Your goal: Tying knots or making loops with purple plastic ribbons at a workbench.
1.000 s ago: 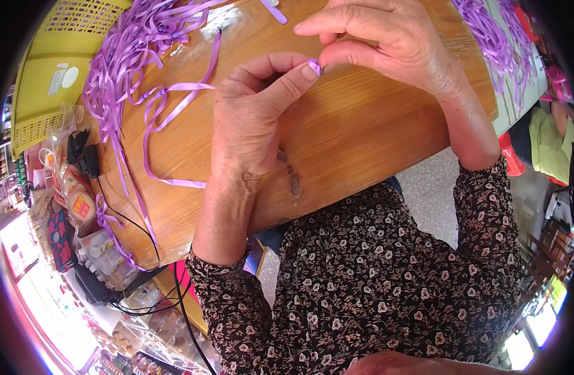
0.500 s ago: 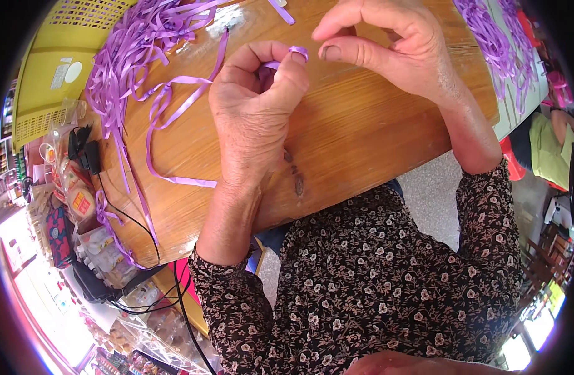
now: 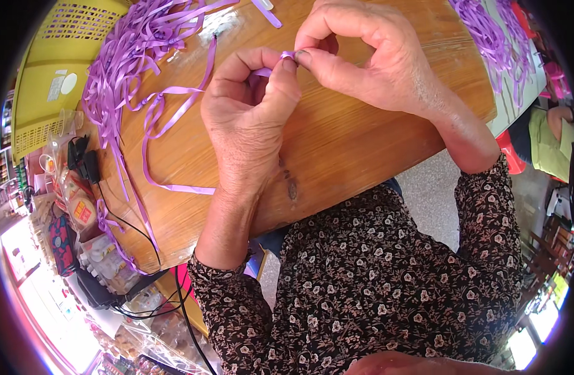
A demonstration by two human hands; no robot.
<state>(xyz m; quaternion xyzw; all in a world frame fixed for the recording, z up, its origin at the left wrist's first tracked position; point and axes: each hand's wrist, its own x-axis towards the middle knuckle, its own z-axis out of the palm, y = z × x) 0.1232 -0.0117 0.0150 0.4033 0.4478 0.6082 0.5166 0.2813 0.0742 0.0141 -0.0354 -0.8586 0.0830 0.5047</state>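
Note:
Pinched between thumb and forefinger, a small loop of purple ribbon (image 3: pixel 287 55) sits at the tips of my left hand (image 3: pixel 249 106), which is closed on it. The thumb and forefinger of my right hand (image 3: pixel 368 62) come together right beside this loop and appear to grip its edge; the exact contact is tiny and partly hidden. Left of my left hand, a loose length of purple ribbon (image 3: pixel 146 156) curves over the wooden table (image 3: pixel 362 150). Beyond it lies a tangled heap of purple ribbons (image 3: pixel 121 69), some with small knots.
A yellow perforated basket (image 3: pixel 37 94) stands at the far left. Below it are a black plug adapter (image 3: pixel 84 164) with its cord, and plastic bags (image 3: pixel 103 256). More purple ribbons (image 3: pixel 487 37) hang over a pale surface at the far right. A person in green sits beyond.
My right hand has moved left and its thumb and forefinger have closed at the ribbon loop. My left hand has shifted slightly left, still pinching the ribbon.

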